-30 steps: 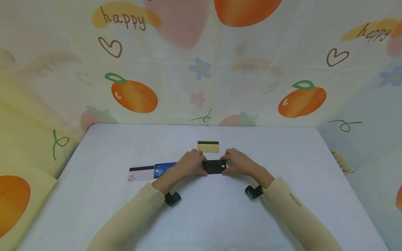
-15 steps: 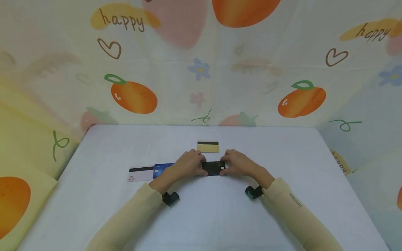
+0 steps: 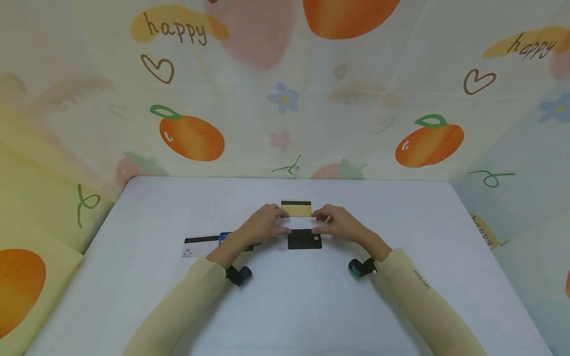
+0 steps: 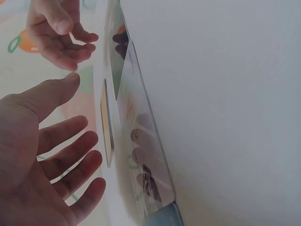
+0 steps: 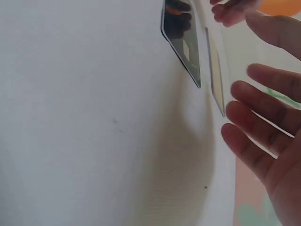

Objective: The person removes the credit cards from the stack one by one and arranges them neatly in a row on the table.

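My left hand (image 3: 260,225) hovers above the row of cards, fingers spread and holding nothing. Opposite it, my right hand (image 3: 342,223) is also apart from the cards, its fingers loosely bent. Between and just below them a black bank card (image 3: 305,240) with a chip lies flat on the table. Behind that one lies a gold card (image 3: 296,209) with a dark stripe, between both hands' fingertips. A pale glossy card (image 4: 148,160) adjoins the black card in the left wrist view; in the head view my left hand mostly covers it.
Further left in the row are a white card (image 3: 200,246) with a black stripe and a blue card (image 3: 224,237), partly hidden by my left forearm. A white cloth covers the table (image 3: 285,306). A fruit-patterned curtain (image 3: 249,123) stands behind it.
Both hands have let go of the black card and lifted away from it, toward the gold card. The black card stays in the row; more of the pale card beside it shows.
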Demonstrator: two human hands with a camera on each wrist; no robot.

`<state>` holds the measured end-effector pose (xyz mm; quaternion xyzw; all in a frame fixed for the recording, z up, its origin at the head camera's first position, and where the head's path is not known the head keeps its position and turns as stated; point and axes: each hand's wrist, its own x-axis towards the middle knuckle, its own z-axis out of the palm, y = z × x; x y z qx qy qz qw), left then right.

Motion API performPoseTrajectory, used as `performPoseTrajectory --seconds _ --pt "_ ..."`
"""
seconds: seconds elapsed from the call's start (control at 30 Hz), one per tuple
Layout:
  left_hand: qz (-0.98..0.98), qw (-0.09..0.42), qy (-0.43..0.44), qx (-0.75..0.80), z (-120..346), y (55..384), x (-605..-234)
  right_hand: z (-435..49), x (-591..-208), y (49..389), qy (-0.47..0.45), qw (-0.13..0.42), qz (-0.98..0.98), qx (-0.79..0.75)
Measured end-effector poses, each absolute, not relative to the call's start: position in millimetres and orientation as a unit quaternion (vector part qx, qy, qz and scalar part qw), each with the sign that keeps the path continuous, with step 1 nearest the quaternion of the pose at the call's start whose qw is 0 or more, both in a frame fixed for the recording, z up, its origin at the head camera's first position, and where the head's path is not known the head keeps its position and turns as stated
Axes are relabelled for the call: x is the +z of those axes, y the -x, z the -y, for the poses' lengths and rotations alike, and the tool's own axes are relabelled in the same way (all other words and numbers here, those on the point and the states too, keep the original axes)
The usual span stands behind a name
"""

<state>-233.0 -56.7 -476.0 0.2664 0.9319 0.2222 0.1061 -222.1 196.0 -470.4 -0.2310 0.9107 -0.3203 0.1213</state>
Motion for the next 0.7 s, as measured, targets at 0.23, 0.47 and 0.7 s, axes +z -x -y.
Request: performPoseTrajectory --seconds 0.23,0.47,0.7 --pt "-0.941 0.100 -0.228 0.230 58 244 -477 -191 -466 232 0.221 0.088 -0.915 -0.326" --pt "-0.944 0.098 -0.204 0.240 59 259 -481 -184 -465 246 0.226 0.071 -0.923 -0.302" --pt "-0.947 0.112 -0.199 0.227 60 274 -488 -180 -469 257 0.233 0.063 -0.931 -0.274"
